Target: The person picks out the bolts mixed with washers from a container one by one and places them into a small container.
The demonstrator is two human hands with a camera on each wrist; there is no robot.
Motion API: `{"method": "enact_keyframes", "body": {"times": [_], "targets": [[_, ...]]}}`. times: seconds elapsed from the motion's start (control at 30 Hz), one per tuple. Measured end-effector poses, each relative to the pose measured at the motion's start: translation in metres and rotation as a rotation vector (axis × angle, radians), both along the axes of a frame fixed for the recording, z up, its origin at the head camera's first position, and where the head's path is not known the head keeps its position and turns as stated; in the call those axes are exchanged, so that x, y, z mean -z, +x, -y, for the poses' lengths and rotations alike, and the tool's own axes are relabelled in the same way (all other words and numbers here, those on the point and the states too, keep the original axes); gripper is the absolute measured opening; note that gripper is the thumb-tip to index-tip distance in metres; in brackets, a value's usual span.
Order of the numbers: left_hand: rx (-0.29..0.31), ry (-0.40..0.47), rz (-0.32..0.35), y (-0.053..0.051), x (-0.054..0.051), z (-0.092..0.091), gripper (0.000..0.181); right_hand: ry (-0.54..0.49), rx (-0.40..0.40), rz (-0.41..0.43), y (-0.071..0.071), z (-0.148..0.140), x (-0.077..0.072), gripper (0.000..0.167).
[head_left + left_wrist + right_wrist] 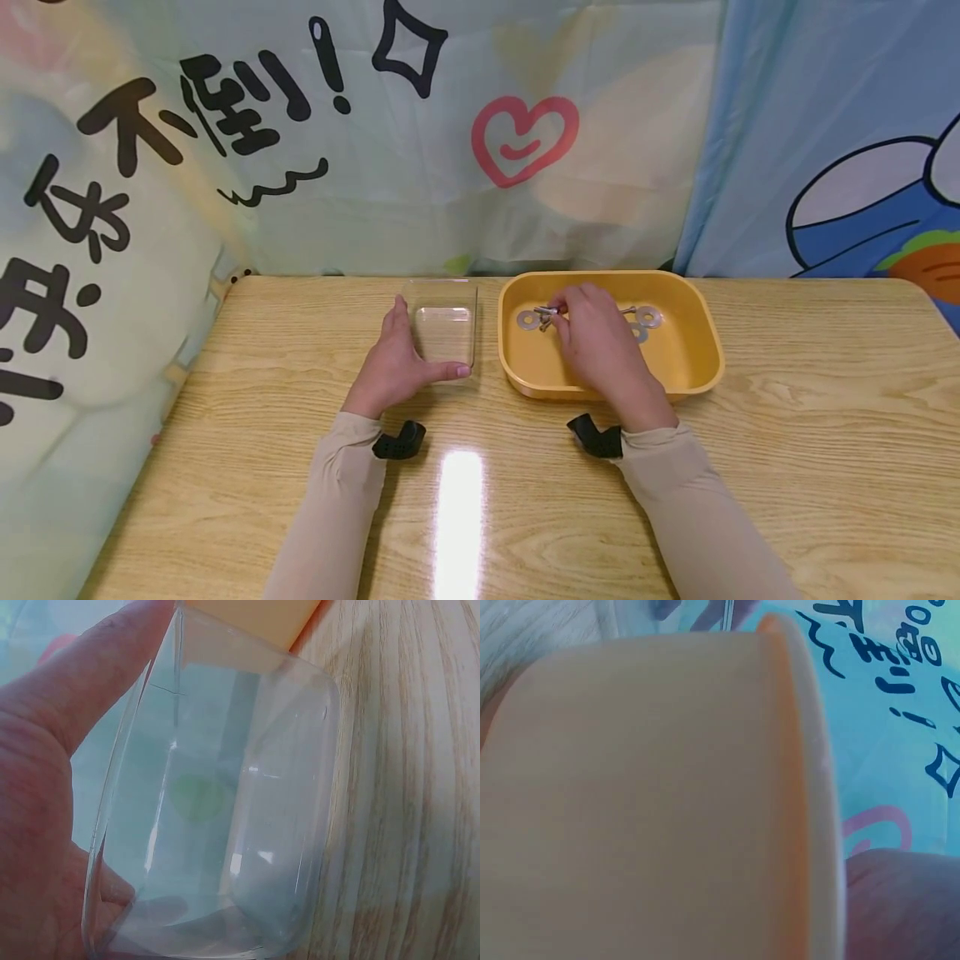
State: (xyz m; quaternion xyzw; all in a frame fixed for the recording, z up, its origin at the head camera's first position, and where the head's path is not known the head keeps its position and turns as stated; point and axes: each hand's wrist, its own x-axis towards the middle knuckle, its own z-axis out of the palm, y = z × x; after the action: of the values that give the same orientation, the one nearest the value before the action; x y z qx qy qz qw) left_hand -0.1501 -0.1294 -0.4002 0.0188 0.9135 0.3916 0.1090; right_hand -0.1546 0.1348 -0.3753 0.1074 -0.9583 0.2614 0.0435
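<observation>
A clear, square plastic box stands on the table with nothing visible inside. My left hand holds it, thumb along the near side and fingers at the left; the left wrist view shows the thumb on the box's rim. Just to the right is a yellow tray with metal washers and small screws. Reaching over its near wall, my right hand pinches a screw among them, partly hidden by the fingers. In the right wrist view the tray's wall covers most of that hand.
The wooden table extends to both sides and towards me. A printed cloth backdrop hangs along the table's back and left edges. Black wrist cameras sit on both sleeves, the left one close behind the box.
</observation>
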Motion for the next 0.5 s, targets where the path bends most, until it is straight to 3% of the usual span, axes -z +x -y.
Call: {"method": "enact_keyframes", "body": {"times": [0.5], "targets": [[-0.003, 0.001, 0.001, 0.0, 0.001, 0.001, 0.144, -0.093, -0.036, -0.073, 0.006, 0.016, -0.001, 0.014]]}}
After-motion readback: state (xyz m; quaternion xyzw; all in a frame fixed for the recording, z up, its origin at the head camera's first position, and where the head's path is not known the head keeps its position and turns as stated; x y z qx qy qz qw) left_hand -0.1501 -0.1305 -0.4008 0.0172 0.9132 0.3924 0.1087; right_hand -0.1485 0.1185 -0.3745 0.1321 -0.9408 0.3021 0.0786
